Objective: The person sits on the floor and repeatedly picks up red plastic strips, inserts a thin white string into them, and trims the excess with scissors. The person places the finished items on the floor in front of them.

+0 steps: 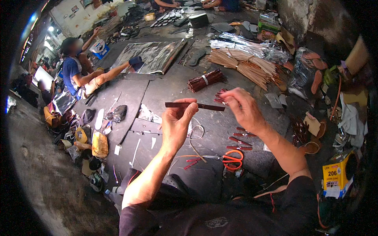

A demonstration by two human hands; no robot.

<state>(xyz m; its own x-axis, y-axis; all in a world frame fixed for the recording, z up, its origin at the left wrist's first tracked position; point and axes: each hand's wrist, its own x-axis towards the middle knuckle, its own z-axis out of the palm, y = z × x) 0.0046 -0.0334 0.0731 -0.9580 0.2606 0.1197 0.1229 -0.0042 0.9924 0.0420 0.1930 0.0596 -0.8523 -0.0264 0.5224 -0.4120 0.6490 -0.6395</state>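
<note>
My left hand [177,122] pinches a thin dark brown strip [208,106] between thumb and fingers, held level above the dark floor mat [157,94]. My right hand [242,108] holds the strip's right end, and a small bunch of dark red strips [219,95] shows between its fingers. Below my hands lie orange-handled scissors [233,159] and a few short red strips [238,141]. A tied bundle of dark brown strips [205,80] lies farther away on the mat.
A large sheaf of tan strips [248,65] lies at the upper right beside shiny plastic wrapping [236,41]. A person in a blue shirt [73,70] sits on the floor at left. A yellow tin [336,175] stands at right. Bags and scraps [94,143] crowd the left.
</note>
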